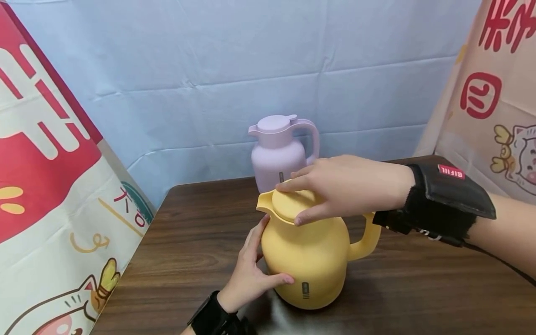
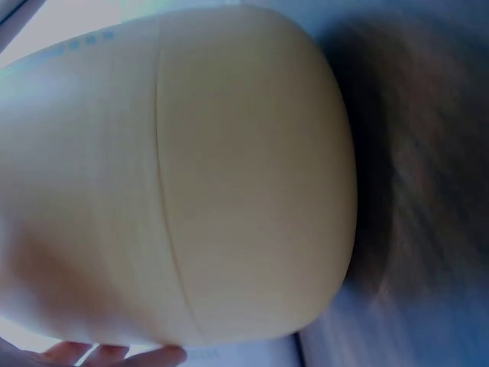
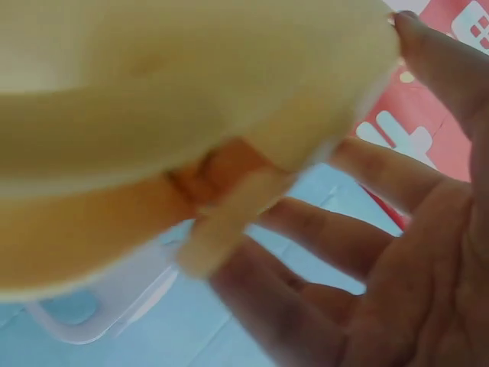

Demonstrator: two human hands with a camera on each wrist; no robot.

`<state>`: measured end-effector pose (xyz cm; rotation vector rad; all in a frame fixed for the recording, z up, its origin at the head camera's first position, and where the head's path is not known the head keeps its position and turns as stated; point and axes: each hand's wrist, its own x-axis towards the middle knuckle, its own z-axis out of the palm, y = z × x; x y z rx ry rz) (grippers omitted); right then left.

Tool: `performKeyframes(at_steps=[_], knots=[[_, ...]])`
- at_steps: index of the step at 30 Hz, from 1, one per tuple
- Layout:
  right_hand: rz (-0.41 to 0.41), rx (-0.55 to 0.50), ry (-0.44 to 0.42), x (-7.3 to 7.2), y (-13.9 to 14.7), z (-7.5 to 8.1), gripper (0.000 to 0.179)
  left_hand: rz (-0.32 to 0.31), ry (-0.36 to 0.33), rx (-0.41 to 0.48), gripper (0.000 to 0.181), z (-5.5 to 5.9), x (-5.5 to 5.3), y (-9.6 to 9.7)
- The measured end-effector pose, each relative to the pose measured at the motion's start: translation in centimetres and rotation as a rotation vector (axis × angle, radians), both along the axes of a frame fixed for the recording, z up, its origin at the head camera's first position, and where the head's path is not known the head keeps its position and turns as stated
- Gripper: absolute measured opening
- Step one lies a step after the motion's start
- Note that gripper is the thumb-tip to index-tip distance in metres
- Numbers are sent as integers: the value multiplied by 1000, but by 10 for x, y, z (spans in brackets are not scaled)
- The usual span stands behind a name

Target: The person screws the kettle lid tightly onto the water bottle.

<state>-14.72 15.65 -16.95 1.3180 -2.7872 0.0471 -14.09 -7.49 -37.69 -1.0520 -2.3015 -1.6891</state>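
A yellow thermos jug stands on the table, its spout to the left and its handle to the right. My left hand grips the body from the left, thumb across the front and fingers round the spout side. The rounded base of the jug fills most of the left wrist view. On top, my right hand holds the round lid with thumb and fingers spread over its edge. The lid's far side is hidden under that hand. Blurred fingers reach the yellow lid area in the right wrist view.
Behind the yellow jug stands a lilac thermos jug, its handle to the right. The dark wooden table ends at a pale blue cloth backdrop. Printed cloths hang at the left and right.
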Motion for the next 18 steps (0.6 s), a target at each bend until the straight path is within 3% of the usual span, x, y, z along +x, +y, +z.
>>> performKeyframes(at_steps=[5, 10, 14, 18], knots=[[-51, -101, 46, 3, 9, -12, 65, -18, 140, -63, 104, 20, 7, 0], [-79, -221, 116, 8, 20, -31, 66, 24, 220, -152, 98, 34, 14, 0], [-81, -321, 139, 10, 33, -45, 62, 30, 207, -160, 98, 35, 15, 0], [-103, -463, 88, 13, 48, -61, 58, 1, 142, -111, 101, 33, 15, -1]])
